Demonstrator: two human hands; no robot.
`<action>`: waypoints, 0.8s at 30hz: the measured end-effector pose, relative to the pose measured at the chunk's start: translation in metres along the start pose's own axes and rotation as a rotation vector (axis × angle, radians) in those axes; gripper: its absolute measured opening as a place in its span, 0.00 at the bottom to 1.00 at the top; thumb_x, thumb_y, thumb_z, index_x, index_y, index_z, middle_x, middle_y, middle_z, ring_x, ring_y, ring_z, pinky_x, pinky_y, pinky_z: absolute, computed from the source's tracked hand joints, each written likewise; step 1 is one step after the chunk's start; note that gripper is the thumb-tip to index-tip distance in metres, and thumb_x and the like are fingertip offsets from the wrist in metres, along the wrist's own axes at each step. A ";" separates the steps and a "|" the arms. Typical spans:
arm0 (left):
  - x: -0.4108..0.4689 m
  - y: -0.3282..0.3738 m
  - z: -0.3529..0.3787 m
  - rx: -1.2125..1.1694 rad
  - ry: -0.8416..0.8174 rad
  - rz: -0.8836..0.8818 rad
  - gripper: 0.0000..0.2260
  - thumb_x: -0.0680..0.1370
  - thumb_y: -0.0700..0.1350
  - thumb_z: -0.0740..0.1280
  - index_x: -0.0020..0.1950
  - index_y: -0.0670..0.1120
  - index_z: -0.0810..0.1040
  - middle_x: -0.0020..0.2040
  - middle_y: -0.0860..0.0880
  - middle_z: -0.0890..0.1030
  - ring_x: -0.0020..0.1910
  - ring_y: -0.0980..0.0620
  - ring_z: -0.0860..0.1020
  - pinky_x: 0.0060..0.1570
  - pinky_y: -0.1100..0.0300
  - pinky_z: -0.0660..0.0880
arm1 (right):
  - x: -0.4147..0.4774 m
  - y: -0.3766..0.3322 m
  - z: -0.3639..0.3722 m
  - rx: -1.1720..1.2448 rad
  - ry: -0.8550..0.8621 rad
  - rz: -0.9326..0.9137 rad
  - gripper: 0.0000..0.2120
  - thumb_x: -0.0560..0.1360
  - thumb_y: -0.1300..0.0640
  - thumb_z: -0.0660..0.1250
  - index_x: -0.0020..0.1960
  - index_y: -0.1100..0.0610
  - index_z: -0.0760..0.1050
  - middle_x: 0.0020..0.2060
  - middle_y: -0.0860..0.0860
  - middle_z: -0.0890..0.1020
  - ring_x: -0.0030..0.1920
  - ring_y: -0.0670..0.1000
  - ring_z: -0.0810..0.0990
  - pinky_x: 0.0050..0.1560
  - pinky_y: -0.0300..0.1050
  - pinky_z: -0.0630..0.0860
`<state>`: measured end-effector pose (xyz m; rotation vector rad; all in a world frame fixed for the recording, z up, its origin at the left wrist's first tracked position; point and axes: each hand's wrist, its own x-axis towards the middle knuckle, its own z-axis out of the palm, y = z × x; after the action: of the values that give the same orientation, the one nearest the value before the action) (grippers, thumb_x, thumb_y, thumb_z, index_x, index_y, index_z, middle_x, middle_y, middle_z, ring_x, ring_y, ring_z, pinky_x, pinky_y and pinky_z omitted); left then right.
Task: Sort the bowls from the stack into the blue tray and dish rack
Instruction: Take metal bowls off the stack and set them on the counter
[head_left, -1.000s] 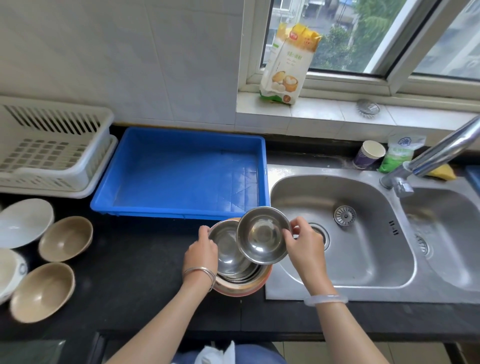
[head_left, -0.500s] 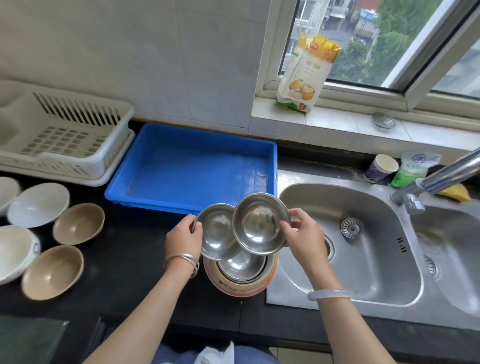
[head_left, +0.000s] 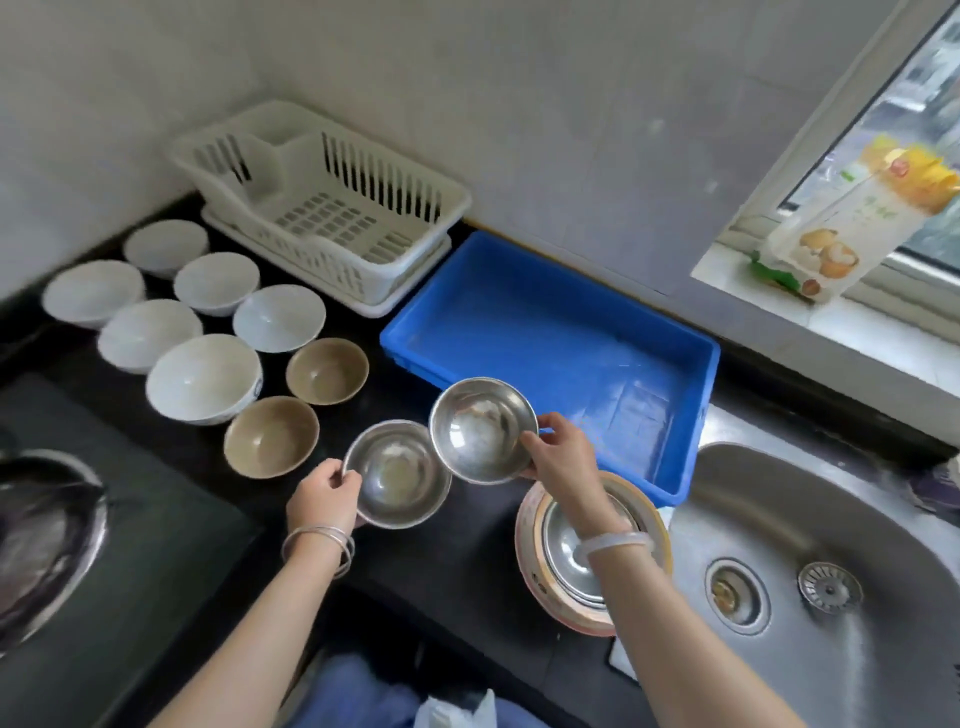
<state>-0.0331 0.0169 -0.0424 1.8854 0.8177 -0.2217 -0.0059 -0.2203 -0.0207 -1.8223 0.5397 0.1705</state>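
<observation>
My left hand (head_left: 324, 493) grips the rim of a small steel bowl (head_left: 397, 475) held above the dark counter. A second steel bowl (head_left: 480, 428) is pinched at its right rim by my right hand (head_left: 563, 457), just in front of the blue tray (head_left: 675, 343). The tray holds nothing. Under my right forearm stands the stack (head_left: 561, 566): steel bowls nested in a wide patterned bowl, partly hidden by the arm. The white dish rack (head_left: 322, 208) sits behind, to the left of the tray, and holds no dishes.
Several white bowls (head_left: 205, 376) and two tan bowls (head_left: 327, 370) lie spread on the counter left of the tray. A steel sink (head_left: 831, 545) fills the right side. A stove burner (head_left: 41, 540) is at the far left. A food bag (head_left: 857, 228) stands on the window sill.
Both hands have carried their steel bowls left, off the stack. The view has swung left, so the dish rack and more bowls on the counter show.
</observation>
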 end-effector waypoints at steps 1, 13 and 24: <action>0.004 -0.007 -0.006 0.006 0.022 -0.016 0.07 0.74 0.41 0.63 0.36 0.42 0.74 0.38 0.42 0.78 0.40 0.41 0.80 0.42 0.46 0.81 | 0.005 -0.002 0.013 0.001 -0.034 0.011 0.08 0.74 0.62 0.63 0.40 0.50 0.74 0.39 0.53 0.80 0.34 0.47 0.81 0.28 0.35 0.78; 0.034 -0.039 -0.031 -0.039 0.052 -0.181 0.08 0.74 0.39 0.62 0.36 0.42 0.76 0.39 0.40 0.79 0.33 0.45 0.78 0.36 0.53 0.81 | 0.048 -0.002 0.107 -0.026 -0.155 0.209 0.08 0.76 0.63 0.62 0.54 0.58 0.72 0.43 0.49 0.76 0.42 0.46 0.78 0.28 0.33 0.77; 0.045 -0.040 -0.038 -0.077 0.006 -0.240 0.10 0.74 0.40 0.62 0.33 0.45 0.75 0.40 0.39 0.79 0.40 0.39 0.80 0.40 0.47 0.82 | 0.063 0.012 0.125 0.080 -0.141 0.324 0.06 0.77 0.63 0.63 0.52 0.56 0.71 0.51 0.54 0.77 0.51 0.53 0.79 0.40 0.42 0.81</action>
<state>-0.0318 0.0789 -0.0766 1.7158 1.0426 -0.3282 0.0636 -0.1231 -0.0947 -1.6220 0.7289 0.4861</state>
